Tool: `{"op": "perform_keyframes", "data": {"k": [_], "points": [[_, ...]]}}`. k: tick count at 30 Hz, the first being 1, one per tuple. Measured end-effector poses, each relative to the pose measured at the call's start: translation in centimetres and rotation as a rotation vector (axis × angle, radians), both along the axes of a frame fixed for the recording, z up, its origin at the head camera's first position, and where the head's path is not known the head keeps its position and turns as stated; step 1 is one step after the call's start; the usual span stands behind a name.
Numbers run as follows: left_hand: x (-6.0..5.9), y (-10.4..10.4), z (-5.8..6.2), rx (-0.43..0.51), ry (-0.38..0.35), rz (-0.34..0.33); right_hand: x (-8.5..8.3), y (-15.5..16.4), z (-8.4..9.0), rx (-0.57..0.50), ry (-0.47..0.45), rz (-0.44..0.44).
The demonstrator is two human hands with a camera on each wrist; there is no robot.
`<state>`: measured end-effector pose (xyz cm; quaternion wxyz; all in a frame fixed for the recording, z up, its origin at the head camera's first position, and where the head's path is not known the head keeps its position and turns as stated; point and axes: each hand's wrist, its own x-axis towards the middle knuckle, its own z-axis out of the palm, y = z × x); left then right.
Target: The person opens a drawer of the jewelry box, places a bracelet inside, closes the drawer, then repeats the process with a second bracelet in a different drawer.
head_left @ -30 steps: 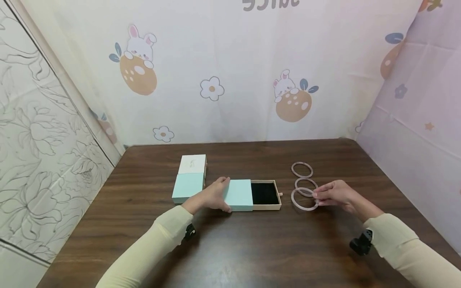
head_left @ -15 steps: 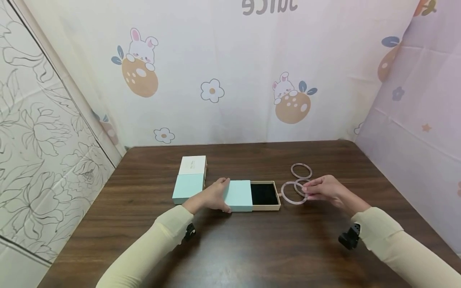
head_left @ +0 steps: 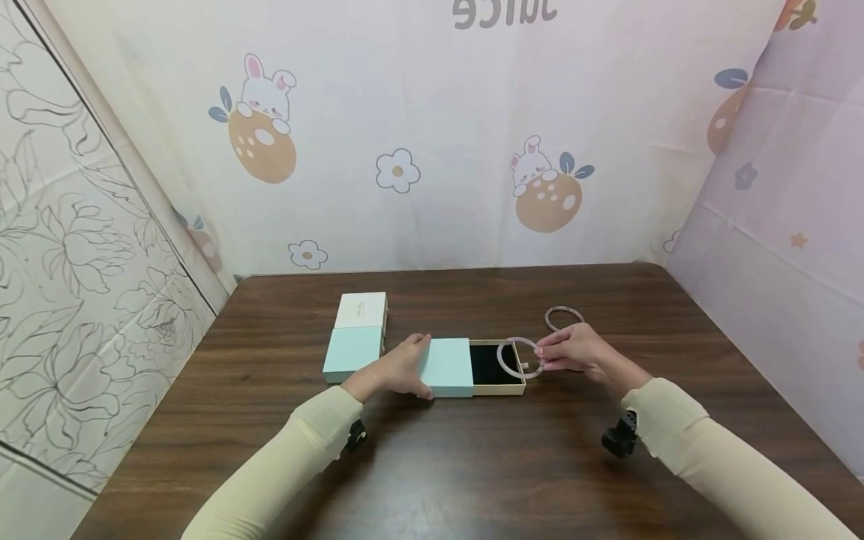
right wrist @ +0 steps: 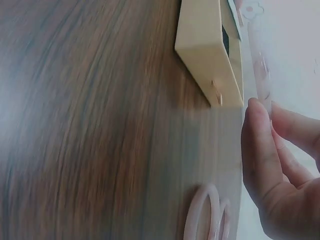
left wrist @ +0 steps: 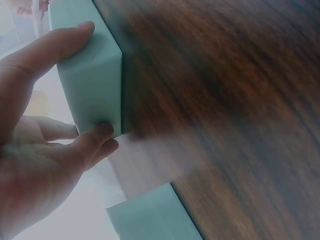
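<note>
My left hand (head_left: 401, 367) grips the left end of a mint drawer box (head_left: 448, 366), thumb on the near side and fingers on the far side. The box's cream drawer (head_left: 499, 390) is pulled out to the right and shows a black lining. Between thumb and fingertips, my right hand (head_left: 574, 351) pinches a pale pink bangle (head_left: 500, 360) by its right side, holding it over the drawer's right end. Behind that hand, another bangle (head_left: 549, 319) lies on the table. In the right wrist view two bangles (right wrist: 192, 215) appear low in the frame, partly cut off.
Left of my left hand stand a white-topped box (head_left: 361, 309) and a mint-topped box (head_left: 352, 349), end to end. A small pull tab (right wrist: 217, 92) sticks out of the drawer front. The brown wooden table (head_left: 472, 465) ends at a printed curtain (head_left: 445, 217).
My right hand has lifted a bangle off the table and carried it left, from beside the other bangles to over the open drawer. The left hand and the box have stayed in place.
</note>
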<state>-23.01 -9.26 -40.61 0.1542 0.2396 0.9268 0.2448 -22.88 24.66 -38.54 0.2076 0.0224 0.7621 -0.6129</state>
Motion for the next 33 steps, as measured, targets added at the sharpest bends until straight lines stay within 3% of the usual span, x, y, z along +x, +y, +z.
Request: {"op": "perform_keyframes", "data": {"k": [6,22,33], "points": [[0.0,-0.1,-0.1,0.009,-0.009,0.004,-0.4,-1.6,-0.2,0.024,0.028,0.043],[-0.1,-0.1,-0.2,0.019,-0.010,0.010,-0.9,-4.2,-0.3,0.122,0.087,0.007],[-0.2,-0.1,-0.2,0.021,-0.018,0.008,-1.2,-5.2,0.0,0.265,0.115,0.027]]}}
